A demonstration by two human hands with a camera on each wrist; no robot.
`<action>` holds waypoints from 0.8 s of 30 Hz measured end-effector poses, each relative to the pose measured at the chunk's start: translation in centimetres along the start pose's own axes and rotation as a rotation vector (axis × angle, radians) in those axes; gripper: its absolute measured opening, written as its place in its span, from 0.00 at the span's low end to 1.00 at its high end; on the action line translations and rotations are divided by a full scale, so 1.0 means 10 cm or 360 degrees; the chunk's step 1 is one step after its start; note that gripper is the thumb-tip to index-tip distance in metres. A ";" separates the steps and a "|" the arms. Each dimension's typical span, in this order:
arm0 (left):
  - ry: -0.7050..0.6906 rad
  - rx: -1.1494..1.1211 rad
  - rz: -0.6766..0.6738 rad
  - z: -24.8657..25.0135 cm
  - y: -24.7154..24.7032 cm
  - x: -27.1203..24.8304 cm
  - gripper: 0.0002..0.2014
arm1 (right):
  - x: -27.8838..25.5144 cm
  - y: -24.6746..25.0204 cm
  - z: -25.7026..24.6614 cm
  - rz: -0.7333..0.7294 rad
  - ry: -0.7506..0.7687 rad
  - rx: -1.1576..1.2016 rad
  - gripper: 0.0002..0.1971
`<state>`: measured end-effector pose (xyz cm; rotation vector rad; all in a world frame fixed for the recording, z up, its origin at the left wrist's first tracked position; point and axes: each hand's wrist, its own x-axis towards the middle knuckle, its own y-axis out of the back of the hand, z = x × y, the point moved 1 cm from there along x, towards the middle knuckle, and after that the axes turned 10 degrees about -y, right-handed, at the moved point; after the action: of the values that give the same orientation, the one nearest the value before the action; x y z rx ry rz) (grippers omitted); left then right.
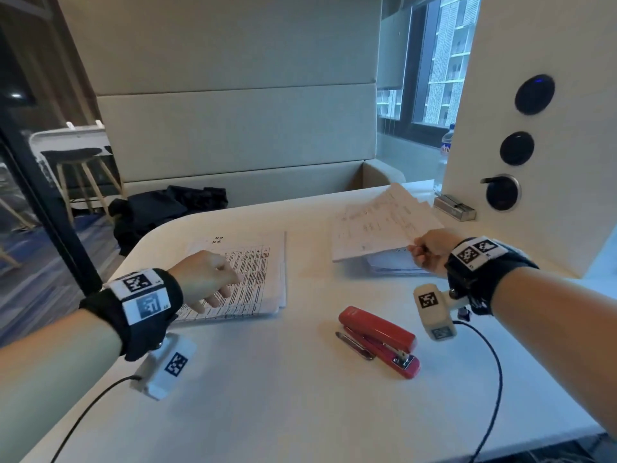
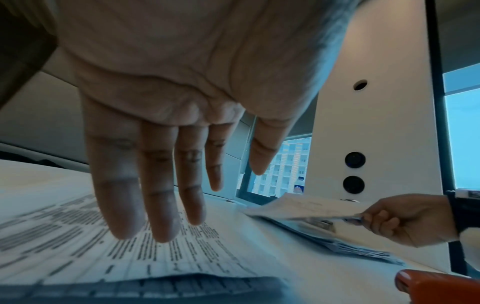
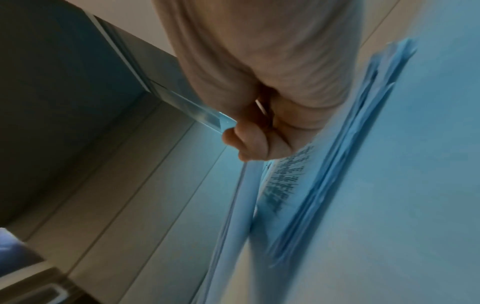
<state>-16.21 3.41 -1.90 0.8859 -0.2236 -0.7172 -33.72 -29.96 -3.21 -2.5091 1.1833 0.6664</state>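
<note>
A stack of printed sheets (image 1: 257,279) lies on the white table (image 1: 267,396) at the left. My left hand (image 1: 213,282) hovers over it with fingers straight and spread, and the left wrist view shows the left hand (image 2: 155,185) just above the printed stack (image 2: 103,246). My right hand (image 1: 430,250) pinches the near corner of a few sheets (image 1: 377,222), lifted and tilted above a second paper pile (image 1: 394,265). In the right wrist view the curled fingers (image 3: 249,144) grip the sheets (image 3: 280,181). A red stapler (image 1: 380,339) lies between my forearms.
A white wall panel (image 1: 534,128) with round black fittings stands at the right, with a small metal box (image 1: 454,207) at its foot. A padded bench with a black bag (image 1: 167,212) lies behind the table. Cables trail from both wrist cameras.
</note>
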 end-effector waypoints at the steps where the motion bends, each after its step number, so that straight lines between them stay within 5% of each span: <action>1: 0.0020 0.0030 0.0008 -0.03 0.01 0.00 0.10 | 0.07 0.02 0.03 0.0045 -0.0023 -0.0007 0.15; 10: 0.0114 0.0470 -0.0112 -0.33 0.12 -0.02 0.10 | 0.03 0.08 -0.03 0.0365 -0.0065 -0.0476 0.10; 16: -0.0145 0.0966 -0.0236 -0.37 0.02 -0.03 0.39 | -0.37 -0.02 -0.20 0.0653 0.0314 -0.1636 0.21; 19: -0.0229 0.0951 -0.0339 -0.29 -0.04 -0.05 0.38 | -0.62 -0.28 -0.21 0.0520 0.0451 -0.1955 0.22; 24: -0.0253 0.1129 -0.0324 -0.06 -0.11 -0.10 0.14 | -1.04 -0.94 -0.03 -0.0019 0.0542 -0.2241 0.26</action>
<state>-17.17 3.96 -2.97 1.5424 -0.5560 -0.9171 -32.09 -17.52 3.00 -3.8590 0.8684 1.4840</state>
